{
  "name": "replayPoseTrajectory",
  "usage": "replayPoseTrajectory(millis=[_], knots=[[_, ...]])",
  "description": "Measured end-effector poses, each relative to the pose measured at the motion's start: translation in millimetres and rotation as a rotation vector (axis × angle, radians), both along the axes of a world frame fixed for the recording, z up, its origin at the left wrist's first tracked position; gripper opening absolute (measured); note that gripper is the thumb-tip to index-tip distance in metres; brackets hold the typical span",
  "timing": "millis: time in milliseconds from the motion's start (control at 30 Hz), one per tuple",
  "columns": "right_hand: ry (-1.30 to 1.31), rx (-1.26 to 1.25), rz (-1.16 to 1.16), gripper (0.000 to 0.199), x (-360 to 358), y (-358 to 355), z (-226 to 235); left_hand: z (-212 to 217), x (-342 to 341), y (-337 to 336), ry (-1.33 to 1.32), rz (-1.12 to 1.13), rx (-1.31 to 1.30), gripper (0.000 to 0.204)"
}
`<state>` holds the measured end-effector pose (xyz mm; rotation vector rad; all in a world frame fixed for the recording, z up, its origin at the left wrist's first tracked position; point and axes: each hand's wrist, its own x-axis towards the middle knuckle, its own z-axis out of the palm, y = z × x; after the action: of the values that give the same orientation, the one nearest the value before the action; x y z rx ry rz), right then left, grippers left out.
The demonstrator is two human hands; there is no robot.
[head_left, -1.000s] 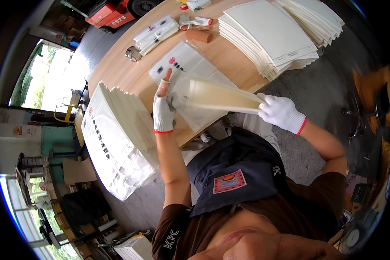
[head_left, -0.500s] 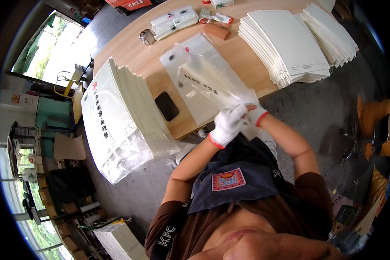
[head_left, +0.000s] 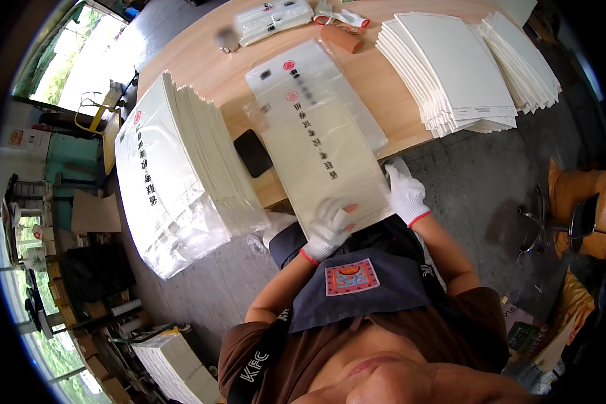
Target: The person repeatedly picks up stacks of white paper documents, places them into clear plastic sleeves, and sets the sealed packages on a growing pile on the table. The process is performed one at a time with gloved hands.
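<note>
A clear printed plastic bag (head_left: 316, 161) with cream paper inside lies in front of me, its near end reaching past the table edge over my lap. My left hand (head_left: 328, 229), in a white knit glove with some bare fingertips, rests on the bag's near left part, fingers apart and somewhat blurred. At the near right edge my gloved right hand (head_left: 405, 192) grips the bag, its fingers partly hidden. Under the far end of this bag lie more flat clear bags (head_left: 347, 87). A black phone (head_left: 253, 153) is just left of them.
A tall stack of filled bags (head_left: 175, 182) stands at the table's left. Stacks of white paper folders (head_left: 451, 67) lie at the right. Farther back are a clear-wrapped bundle (head_left: 274, 21), a brown roll (head_left: 341, 39) and spare gloves (head_left: 343, 19). An office chair (head_left: 572, 215) stands right.
My hands were close together at the bag's near end and are now apart. The bag has flattened out with its paper squarely inside. My left hand moved nearer to me.
</note>
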<state>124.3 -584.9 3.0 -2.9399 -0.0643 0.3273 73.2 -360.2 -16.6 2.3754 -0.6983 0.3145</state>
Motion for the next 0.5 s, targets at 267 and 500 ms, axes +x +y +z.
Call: replayPoseTrajectory(millis=[267,500], knots=[[-0.179,0.055,0.443,0.020,-59,-15,16,-21,-86,56,0.379,0.746,-0.874,0.011],[-0.148,0.015,0.676,0.025,-90,-19,8,-47,-137,73,0.572,0.315,-0.686,0.015]])
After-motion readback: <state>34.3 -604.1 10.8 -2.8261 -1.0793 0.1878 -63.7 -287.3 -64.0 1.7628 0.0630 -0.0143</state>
